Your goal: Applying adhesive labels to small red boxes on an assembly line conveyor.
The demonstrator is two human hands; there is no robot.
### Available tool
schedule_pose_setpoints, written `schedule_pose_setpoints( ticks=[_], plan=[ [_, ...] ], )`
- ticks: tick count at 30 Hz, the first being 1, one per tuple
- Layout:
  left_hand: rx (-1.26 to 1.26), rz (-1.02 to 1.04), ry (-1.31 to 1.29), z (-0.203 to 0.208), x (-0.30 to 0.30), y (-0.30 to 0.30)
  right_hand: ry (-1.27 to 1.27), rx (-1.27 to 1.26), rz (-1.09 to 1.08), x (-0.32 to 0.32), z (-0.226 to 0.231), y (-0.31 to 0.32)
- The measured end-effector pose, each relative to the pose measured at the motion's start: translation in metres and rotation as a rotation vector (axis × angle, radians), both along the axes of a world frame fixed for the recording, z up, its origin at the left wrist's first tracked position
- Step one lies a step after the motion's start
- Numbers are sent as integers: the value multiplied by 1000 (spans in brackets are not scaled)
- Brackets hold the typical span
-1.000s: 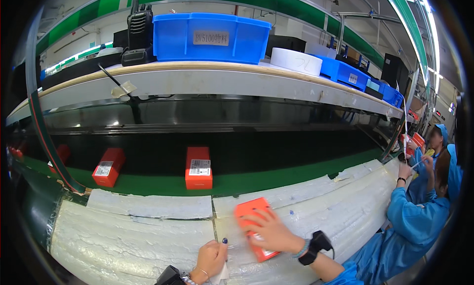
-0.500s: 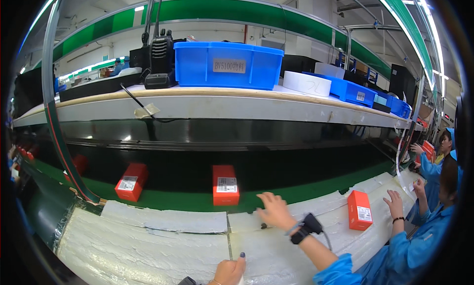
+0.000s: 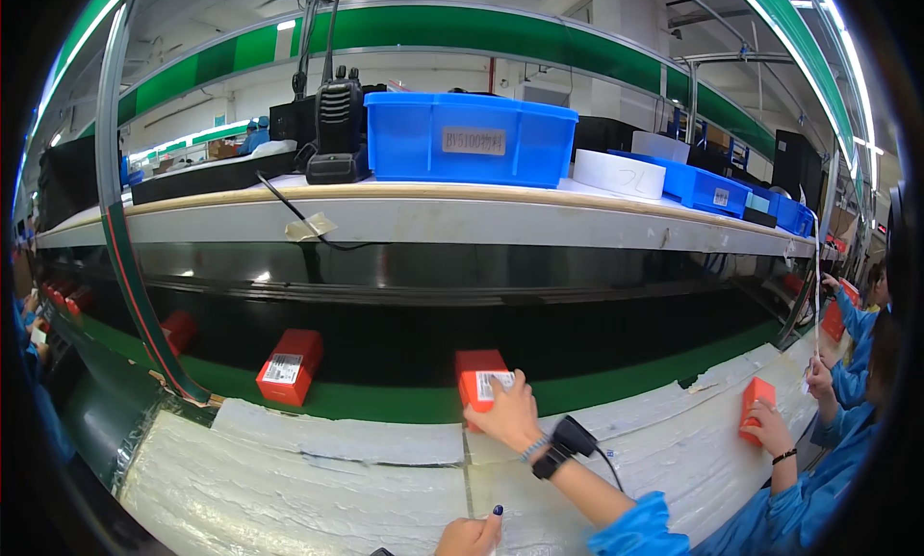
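My right hand (image 3: 508,409) has its fingers around the label end of a red box (image 3: 472,368), at the near edge of the dark green conveyor belt. A white printed label shows partly beside the fingertips. Low in the view, my left hand (image 3: 469,535) is closed with its thumb raised, over the pale plastic-covered work surface (image 3: 356,489). Whatever its fingers may hold is hidden by the frame's lower edge. To the left on the belt lies another red box (image 3: 291,365) with a white label.
More red boxes (image 3: 178,332) line the belt (image 3: 404,402) at left, behind a metal post (image 3: 130,277). Above runs a shelf (image 3: 433,224) with a blue bin (image 3: 472,142) and a walkie-talkie (image 3: 339,128). At right, a co-worker's hand (image 3: 770,429) grips a red box (image 3: 757,402).
My right hand has moved left onto the red box and closed on it; the box sits slightly nearer. At right, a co-worker's hand has taken hold of another red box. The view has shifted slightly.
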State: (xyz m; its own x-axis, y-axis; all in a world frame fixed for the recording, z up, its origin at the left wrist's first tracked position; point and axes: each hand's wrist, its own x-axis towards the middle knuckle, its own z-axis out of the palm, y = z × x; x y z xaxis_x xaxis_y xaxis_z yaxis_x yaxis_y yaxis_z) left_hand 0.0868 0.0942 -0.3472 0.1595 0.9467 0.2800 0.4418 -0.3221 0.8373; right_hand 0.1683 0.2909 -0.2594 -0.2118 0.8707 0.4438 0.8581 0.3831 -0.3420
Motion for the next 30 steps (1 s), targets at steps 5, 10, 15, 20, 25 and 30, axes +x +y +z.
schedule_pose_setpoints(
  ticks=[5, 10, 15, 20, 25, 30],
  plan=[
    [-122, 146, -211, 19, -2, -4, -10, -61, 139, 69, 18, -117],
    [-295, 244, -446, 36, -7, -1, -76, -86, 139, 95, 23, -205],
    [-290, 182, -492, 70, -1, -5, 82, -186, 112, 113, 11, -209],
    [-140, 178, -560, 68, 1, -6, 425, -164, 214, 122, 7, -177],
    [-107, 62, -574, 69, -3, -9, 703, -577, 421, 119, 33, -167],
    [-173, -23, -525, 71, -6, -14, 610, -761, 563, 100, 48, -161]
  ],
)
